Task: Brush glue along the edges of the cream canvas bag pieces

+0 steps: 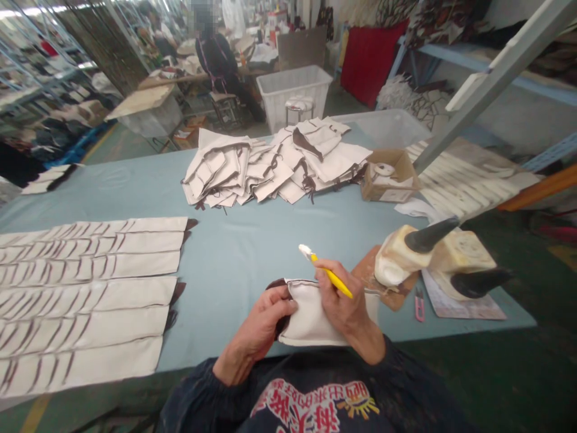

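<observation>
A cream fabric piece [310, 319] with dark edging lies at the table's near edge, close to my body. My left hand [265, 319] grips its left end, where dark brown material [283, 325] shows, thumb on top. Over the right part of the piece, my right hand [345, 300] is closed round a yellow-handled brush [336, 281]. The brush's tip, coated white, points up and left above the table, apart from the fabric. My right palm hides some of the piece.
Overlapping cream pieces [90, 288] lie in rows at left. A loose heap of them [270, 171] sits at the back beside a cardboard box [390, 180]. To the right are cream containers with black spouts [401, 255] and pink thread snips [419, 305]. Someone sits beyond the table.
</observation>
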{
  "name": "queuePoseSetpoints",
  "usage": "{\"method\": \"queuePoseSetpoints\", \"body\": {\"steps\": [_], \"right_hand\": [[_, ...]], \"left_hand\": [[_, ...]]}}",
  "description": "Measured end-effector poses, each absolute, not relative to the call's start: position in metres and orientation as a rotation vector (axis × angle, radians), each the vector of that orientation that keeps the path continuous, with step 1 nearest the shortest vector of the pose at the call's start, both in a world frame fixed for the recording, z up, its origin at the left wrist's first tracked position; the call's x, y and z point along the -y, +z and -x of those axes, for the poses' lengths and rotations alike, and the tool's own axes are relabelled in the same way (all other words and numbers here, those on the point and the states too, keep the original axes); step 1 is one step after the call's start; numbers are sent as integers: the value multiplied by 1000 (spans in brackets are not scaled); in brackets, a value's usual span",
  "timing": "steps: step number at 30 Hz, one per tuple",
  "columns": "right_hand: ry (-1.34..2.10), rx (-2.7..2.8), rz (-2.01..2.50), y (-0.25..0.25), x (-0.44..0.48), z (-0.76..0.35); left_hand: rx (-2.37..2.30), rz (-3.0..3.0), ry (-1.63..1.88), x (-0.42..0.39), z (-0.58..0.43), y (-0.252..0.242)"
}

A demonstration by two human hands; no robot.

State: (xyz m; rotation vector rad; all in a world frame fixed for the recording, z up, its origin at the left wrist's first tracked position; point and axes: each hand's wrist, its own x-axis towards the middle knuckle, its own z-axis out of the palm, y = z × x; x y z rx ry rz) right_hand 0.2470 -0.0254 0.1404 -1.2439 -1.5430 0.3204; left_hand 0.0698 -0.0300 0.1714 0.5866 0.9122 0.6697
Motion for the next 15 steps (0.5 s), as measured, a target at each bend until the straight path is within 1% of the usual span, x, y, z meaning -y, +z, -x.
{"method": "queuePoseSetpoints", "body": {"steps": [3, 7, 11, 15], "right_hand": [[350, 1537, 1276, 145, 19, -245], [308, 1434, 1403, 147, 16, -260], [337, 1414, 1453, 144, 10, -269], [402, 1428, 1458, 137, 4, -262]], "left_hand": [[-919, -625, 662, 25, -60, 167], [-1019, -849, 698, 28, -39, 150], [-1080, -1153, 609, 39, -32, 134], [-1101, -1390, 503, 51, -44, 134]]}}
